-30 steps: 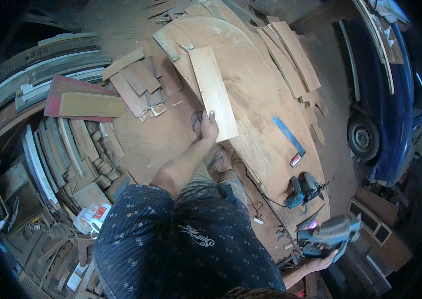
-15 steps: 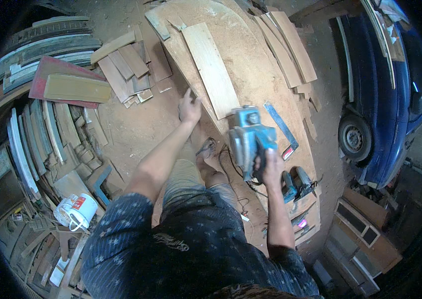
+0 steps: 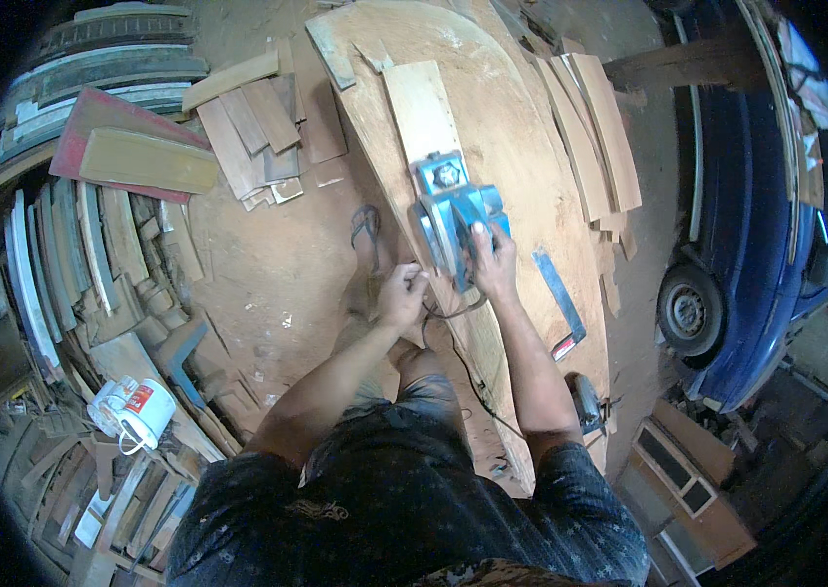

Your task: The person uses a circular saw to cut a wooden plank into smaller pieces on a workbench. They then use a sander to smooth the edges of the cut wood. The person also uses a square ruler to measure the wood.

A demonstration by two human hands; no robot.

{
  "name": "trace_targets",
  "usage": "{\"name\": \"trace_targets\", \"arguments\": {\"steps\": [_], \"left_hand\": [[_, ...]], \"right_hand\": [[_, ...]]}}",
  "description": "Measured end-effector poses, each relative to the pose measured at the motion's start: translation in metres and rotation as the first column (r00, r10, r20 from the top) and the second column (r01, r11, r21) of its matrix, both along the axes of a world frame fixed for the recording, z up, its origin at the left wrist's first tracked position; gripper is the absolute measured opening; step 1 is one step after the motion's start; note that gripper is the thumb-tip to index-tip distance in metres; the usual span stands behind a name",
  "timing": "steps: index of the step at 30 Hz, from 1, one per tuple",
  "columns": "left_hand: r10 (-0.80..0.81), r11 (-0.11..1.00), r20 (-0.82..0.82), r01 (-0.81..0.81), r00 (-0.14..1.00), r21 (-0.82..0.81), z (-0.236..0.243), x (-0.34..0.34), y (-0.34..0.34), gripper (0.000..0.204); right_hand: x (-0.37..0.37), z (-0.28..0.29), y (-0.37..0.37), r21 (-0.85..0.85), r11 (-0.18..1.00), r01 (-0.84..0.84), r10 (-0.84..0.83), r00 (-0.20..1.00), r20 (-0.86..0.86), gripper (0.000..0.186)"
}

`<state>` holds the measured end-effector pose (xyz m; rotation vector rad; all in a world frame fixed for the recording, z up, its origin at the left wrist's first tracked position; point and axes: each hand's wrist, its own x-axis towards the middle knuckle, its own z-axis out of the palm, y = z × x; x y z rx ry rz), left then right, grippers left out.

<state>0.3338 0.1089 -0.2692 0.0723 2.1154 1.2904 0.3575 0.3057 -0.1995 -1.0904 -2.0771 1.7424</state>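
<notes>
My right hand [image 3: 494, 262] grips the rear handle of a blue electric planer [image 3: 453, 210], which sits over the near part of a pale wooden board [image 3: 424, 108]. The board lies lengthwise on a large wooden worktop [image 3: 502, 127] with a curved far end. At the worktop's left edge, my left hand [image 3: 402, 296] is closed, fingertips together; what they hold, if anything, is hidden. The planer's dark power cord [image 3: 458, 311] loops close beside those fingers. To the right of the planer lies a blue try square [image 3: 559, 298].
Several loose planks [image 3: 590, 137] lie along the worktop's right side. Another power tool [image 3: 585, 401] rests beyond my right forearm. Stacked boards [image 3: 247, 127] and a white bucket [image 3: 147, 413] stand to the left. A blue car [image 3: 741, 225] is at the right.
The planer has moved left and away from me, onto the pale board. My left hand has come nearer to me and toward the cord, and its fingers have closed.
</notes>
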Motion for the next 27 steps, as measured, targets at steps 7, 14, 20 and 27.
{"name": "trace_targets", "arguments": {"steps": [7, 14, 20, 27], "left_hand": [[-0.151, 0.968, 0.014, 0.15, 0.988, -0.203, 0.006, -0.015, 0.044, 0.031], [-0.144, 0.976, 0.114, 0.161, 0.983, -0.15, -0.002, -0.02, 0.04, 0.029], [-0.145, 0.973, 0.025, 0.148, 0.989, -0.178, 0.003, -0.022, 0.038, 0.025], [-0.107, 0.975, -0.033, 0.098, 0.994, -0.199, 0.009, -0.027, 0.012, 0.027]], "right_hand": [[-0.165, 0.009, 0.046, -0.102, 0.989, 0.104, -0.109, 0.993, -0.046, 0.05], [-0.286, -0.001, 0.115, -0.03, 0.999, 0.039, -0.041, 0.996, -0.083, 0.057], [-0.207, 0.009, 0.082, -0.177, 0.984, 0.011, -0.008, 1.0, 0.018, 0.054], [-0.001, 0.018, 0.007, -0.171, 0.98, 0.099, -0.096, 0.995, 0.026, 0.044]]}}
